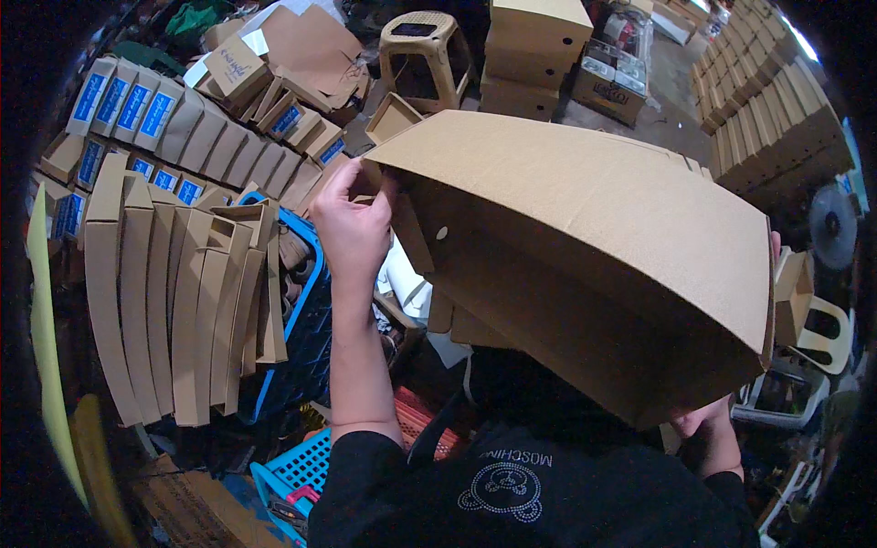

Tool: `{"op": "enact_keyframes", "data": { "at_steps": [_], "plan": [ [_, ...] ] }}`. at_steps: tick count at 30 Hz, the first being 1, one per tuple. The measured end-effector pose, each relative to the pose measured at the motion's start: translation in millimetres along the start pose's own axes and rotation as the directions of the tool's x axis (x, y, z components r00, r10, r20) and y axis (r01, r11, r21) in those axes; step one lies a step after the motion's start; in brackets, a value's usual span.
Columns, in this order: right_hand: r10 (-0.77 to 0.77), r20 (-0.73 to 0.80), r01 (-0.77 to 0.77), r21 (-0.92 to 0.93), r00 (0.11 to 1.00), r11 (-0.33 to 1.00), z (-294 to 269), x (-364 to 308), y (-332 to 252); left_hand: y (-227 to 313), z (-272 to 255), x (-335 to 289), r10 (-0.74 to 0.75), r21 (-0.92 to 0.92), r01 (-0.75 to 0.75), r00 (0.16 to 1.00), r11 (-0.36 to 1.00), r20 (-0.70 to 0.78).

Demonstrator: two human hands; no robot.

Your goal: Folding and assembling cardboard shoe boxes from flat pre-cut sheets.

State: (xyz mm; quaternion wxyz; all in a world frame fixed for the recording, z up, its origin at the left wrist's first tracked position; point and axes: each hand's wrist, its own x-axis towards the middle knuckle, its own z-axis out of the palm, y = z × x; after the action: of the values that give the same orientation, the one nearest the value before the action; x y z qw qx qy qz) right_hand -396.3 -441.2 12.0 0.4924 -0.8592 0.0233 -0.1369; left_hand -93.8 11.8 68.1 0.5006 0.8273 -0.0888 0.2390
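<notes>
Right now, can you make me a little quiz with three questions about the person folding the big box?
1. True or false: the left hand grips the far left end of the big brown cardboard box.
2. Which thing stands behind the box, near the top of the picture? A) a tan plastic stool B) a red bucket C) a green ladder
3. Fill in: the flat folded box blanks at the left lean over a ____ plastic crate.

Key
1. True. The right hand holds the box's lower right corner from beneath, mostly hidden.
2. A
3. blue
</notes>
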Motion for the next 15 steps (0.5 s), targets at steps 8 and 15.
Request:
{"op": "enact_keyframes", "data": {
  "at_steps": [8, 15],
  "plan": [
    [0.001, 0.008, -0.002, 0.038, 1.0, 0.999, 0, 1, -2, -22, -5, 5, -0.046, -0.259, 0.069, 0.995, 0.964, 0.094],
    [0.006, 0.015, -0.007, 0.074, 1.0, 0.997, 2, 3, -2, -17, -9, 7, -0.021, -0.3, 0.067, 0.988, 0.952, 0.155]
  ]
}}
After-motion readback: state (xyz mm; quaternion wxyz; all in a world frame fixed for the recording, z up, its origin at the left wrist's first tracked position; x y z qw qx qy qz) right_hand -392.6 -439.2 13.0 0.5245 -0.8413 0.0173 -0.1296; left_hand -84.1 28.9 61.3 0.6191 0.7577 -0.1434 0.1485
